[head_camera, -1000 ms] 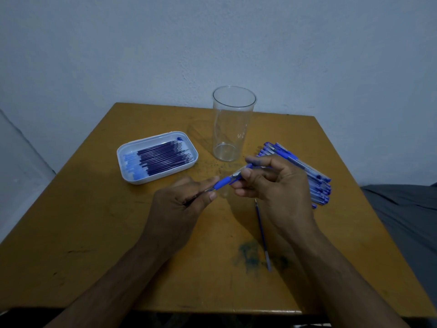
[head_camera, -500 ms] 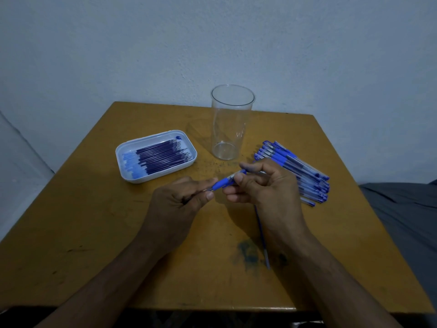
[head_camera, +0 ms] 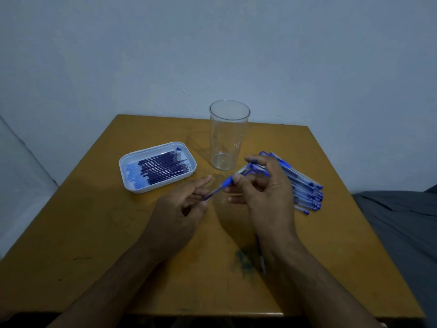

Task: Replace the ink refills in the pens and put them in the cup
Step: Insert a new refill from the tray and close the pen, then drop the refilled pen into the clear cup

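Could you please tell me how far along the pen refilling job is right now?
Early: the cup holds nothing. One loose refill lies on the table. Both hands, left hand and right hand, hold a pen. The pen pile and tray of refills remain.

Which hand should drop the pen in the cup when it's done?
Probably the right hand. It already holds the pen by its barrel and sits nearer the empty cup. The left hand only pinches the tip end, farther away.
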Tool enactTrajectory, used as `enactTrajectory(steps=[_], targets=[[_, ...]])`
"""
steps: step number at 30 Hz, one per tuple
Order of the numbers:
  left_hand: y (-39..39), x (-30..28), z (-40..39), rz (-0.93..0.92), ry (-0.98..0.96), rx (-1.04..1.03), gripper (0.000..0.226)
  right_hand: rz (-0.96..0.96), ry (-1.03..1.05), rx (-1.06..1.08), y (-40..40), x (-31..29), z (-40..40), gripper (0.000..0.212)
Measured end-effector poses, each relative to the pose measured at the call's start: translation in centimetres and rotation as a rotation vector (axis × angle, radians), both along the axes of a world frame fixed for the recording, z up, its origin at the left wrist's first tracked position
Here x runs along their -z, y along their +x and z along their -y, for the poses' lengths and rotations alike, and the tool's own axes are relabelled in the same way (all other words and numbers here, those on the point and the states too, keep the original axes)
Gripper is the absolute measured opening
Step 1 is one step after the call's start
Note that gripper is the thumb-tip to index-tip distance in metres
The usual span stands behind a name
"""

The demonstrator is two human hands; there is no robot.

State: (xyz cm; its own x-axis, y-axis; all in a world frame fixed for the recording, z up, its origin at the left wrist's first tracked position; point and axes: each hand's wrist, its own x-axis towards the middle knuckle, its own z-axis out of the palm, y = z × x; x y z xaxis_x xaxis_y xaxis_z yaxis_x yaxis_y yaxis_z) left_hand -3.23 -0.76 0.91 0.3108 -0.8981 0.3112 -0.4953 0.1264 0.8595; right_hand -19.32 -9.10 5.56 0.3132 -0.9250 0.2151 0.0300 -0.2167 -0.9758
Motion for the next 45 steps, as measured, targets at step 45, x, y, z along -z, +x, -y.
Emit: enactTrajectory(steps=[45], targets=[[0.1, 0.8, 3.2, 0.724, 0.338, -0.032, 0.056, -0.702, -0.617, 0.064, 4.6, -7.8, 10.3, 0.028]])
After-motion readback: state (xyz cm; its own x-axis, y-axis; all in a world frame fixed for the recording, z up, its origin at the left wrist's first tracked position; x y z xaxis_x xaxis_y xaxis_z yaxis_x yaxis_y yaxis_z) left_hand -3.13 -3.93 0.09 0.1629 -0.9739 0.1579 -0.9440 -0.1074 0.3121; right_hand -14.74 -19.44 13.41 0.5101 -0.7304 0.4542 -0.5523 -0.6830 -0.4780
